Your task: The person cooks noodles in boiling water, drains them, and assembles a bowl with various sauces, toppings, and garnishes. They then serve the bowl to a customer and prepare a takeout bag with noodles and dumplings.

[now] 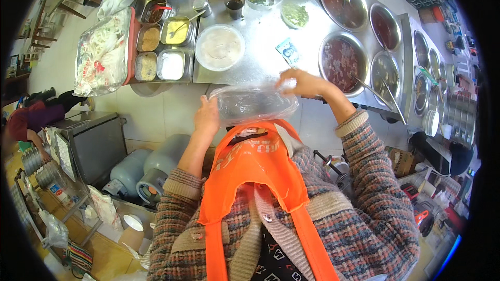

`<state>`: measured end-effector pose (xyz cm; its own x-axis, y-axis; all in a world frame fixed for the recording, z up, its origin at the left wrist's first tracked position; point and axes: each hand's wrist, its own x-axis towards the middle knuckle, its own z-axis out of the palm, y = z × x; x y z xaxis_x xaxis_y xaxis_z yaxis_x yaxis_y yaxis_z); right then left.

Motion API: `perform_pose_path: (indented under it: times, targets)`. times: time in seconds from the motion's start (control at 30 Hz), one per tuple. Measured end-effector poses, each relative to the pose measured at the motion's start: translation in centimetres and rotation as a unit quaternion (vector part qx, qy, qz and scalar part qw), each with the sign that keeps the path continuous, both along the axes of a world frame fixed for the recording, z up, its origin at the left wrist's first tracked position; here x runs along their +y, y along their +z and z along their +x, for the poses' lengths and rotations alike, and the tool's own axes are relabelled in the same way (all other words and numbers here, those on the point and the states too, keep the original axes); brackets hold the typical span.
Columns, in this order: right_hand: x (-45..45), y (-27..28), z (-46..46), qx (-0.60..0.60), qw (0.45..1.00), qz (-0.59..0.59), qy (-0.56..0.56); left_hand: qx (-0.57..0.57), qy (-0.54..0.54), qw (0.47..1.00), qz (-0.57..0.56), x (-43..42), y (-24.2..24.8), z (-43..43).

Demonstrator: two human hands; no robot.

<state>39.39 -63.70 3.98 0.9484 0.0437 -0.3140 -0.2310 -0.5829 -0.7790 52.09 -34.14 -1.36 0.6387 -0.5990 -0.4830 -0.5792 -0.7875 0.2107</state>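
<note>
A clear plastic bag (256, 103) is spread wide between my hands, in front of the orange apron (254, 164). My left hand (207, 115) grips its left side. At the bag's upper right edge, my right hand (302, 82) pinches the film with bent fingers. Just beyond that hand a banknote (288, 52) lies flat on the steel counter (258, 62). A round tub of pale paste (219, 47) stands on the counter beyond the bag. Whether the bag holds anything is hard to tell through the shiny film.
Steel pots of dark red broth (343, 62) with ladles fill the right side. Square seasoning tins (172, 65) and a red tray of bagged noodles (102, 52) stand left. Bowls of chopped greens (295, 13) are farther back. Gas cylinders (131, 171) stand low left; a person (29, 119) is beyond.
</note>
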Motion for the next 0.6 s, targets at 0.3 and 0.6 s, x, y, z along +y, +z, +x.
perform_pose_path:
  times: [0.3, 0.6]
  targets:
    - [3.9, -8.4, 11.9, 0.045, 0.861, 0.353, -0.363, 0.118, -0.017, 0.981, -0.152, -1.0, 0.7, 0.4]
    - [5.8, 3.2, 9.8, -0.078, 0.843, 0.389, -0.364, 0.200, 0.091, 0.958, -0.183, -2.8, 1.4, 5.0]
